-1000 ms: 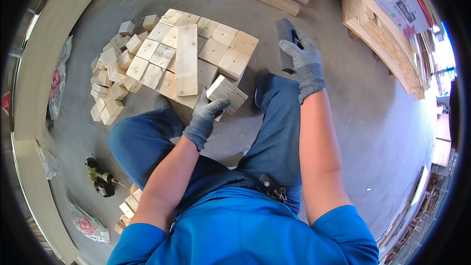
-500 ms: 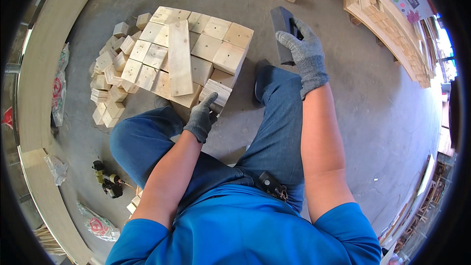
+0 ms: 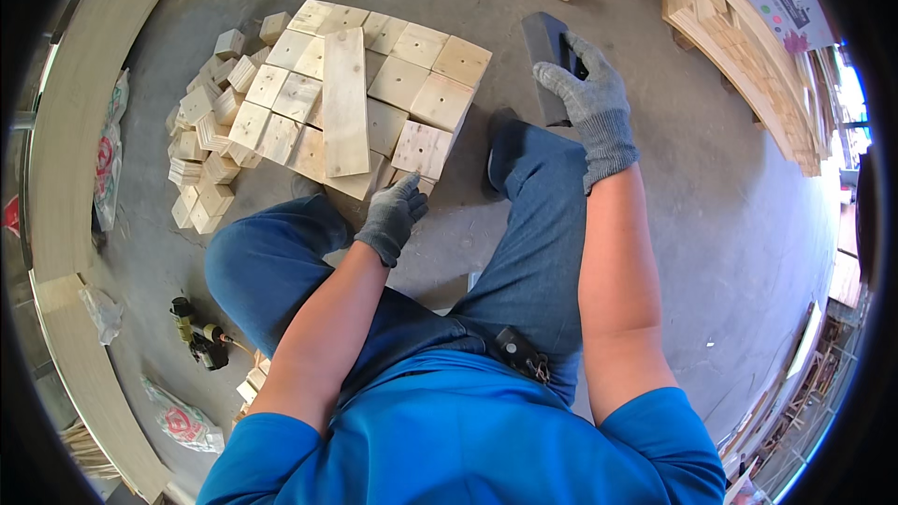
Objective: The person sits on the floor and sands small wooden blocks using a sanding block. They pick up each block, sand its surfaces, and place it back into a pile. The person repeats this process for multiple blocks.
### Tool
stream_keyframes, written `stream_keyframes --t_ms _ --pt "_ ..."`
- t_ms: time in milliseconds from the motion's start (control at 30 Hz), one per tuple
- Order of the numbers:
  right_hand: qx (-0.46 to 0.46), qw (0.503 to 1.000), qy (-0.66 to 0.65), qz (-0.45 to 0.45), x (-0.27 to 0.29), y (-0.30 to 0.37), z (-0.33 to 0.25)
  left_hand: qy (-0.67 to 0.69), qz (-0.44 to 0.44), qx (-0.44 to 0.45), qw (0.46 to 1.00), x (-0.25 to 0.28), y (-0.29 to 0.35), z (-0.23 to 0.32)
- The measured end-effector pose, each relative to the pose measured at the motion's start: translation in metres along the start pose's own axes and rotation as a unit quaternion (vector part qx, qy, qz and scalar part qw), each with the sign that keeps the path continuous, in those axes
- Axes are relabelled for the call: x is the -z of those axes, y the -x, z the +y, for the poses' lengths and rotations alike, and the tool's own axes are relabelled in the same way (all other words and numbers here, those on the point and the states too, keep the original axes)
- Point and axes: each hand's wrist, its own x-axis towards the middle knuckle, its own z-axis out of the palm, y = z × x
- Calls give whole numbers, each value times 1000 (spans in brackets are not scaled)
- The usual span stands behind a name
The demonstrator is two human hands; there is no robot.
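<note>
Currently gripping a tool [image 3: 540, 45] in right hand [image 3: 593, 98]. Seemingly touching the block [image 3: 422, 147] just ahead with half-open left hand [image 3: 390, 216].

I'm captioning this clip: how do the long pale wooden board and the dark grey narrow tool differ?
The long pale wooden board rests on the square wooden blocks; the dark grey narrow tool is in the gloved right hand. The board looks paler and longer than the tool. Both are elongated.

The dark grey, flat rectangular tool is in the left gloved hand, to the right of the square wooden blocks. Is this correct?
The hand is wrong: the head view shows the dark grey, flat rectangular tool in the right grey-gloved hand.
</note>
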Motion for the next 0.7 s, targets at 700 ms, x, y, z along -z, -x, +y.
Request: stream_keyframes --t_ms 700 --pt "42 998 47 -26 -4 1 -3 85 -18 -42 995 -13 -9 7"
